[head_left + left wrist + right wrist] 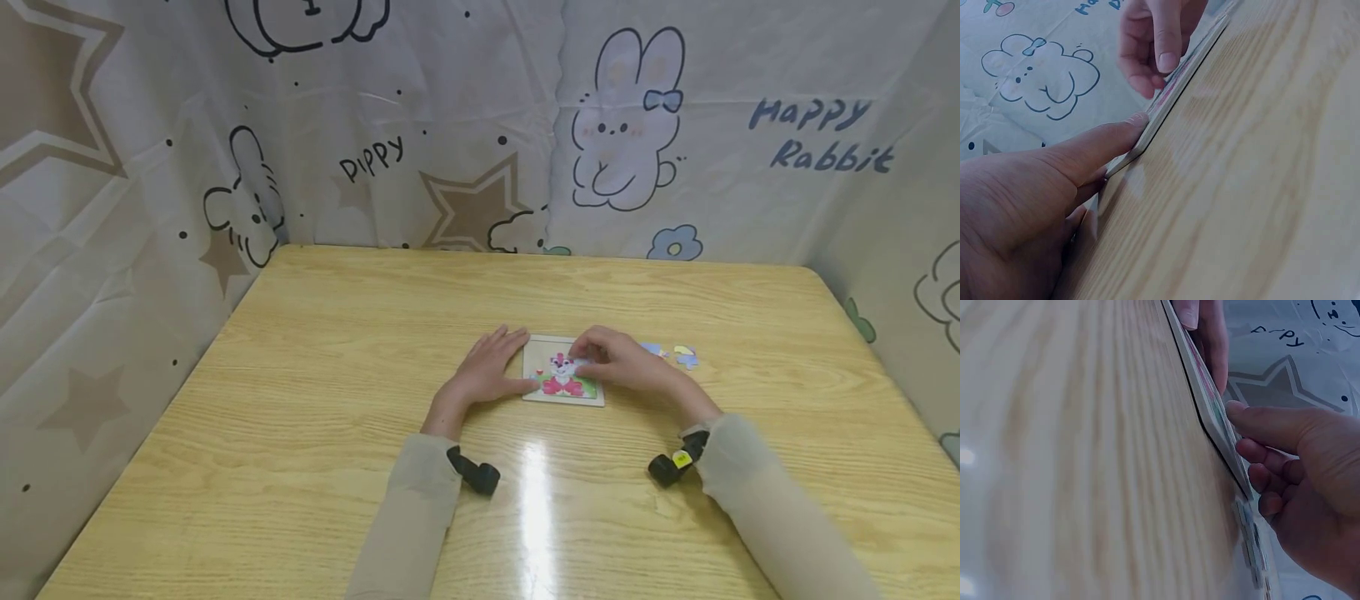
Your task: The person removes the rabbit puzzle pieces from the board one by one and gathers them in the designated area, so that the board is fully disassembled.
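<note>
A small jigsaw puzzle board with a pale frame lies flat on the table; a pink-and-white cartoon animal on green is pieced together in its lower part. Along the board's left side rests my left hand, its fingers straight and its thumb touching the near left corner. My right hand is over the board's right side, with bent fingers and the thumb close to the picture. Whether a puzzle piece sits between those fingertips is hidden. Loose puzzle pieces lie just right of the board, partly behind the right hand.
The wooden table reaches around the board on all sides. A printed cloth hangs behind and beside it. Each wrist carries a small black camera, the left camera and the right camera, low over the tabletop.
</note>
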A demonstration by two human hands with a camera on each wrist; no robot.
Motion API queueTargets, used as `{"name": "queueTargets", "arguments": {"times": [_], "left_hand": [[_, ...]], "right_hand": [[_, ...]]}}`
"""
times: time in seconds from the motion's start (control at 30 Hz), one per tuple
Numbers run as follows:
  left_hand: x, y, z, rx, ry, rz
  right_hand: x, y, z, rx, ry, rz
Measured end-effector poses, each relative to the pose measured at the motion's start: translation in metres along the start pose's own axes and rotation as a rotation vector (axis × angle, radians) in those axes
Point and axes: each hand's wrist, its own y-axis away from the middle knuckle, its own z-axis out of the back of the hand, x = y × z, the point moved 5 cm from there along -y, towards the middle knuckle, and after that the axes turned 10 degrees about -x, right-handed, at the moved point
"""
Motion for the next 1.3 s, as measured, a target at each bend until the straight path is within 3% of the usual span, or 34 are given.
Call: {"name": "queueTargets", "arguments": {"times": [0.6,1.1,1.3], "left_hand": [[0.0,0.0,0.0,0.002,-0.001,-0.003],[-0.001,0.0,0.0,0.0,0.007,-0.002],[0.0,0.0,0.0,-0.002,0.003,-0.002]], "right_hand": [[0.011,-0.016,-0.014,0.081,0.032,-0.059],[0.014,-0.015,-0.015,0.025,0.054,-0.084],[0.018,-0.013,-0.013,-0.011,0.072,-0.05]]}}
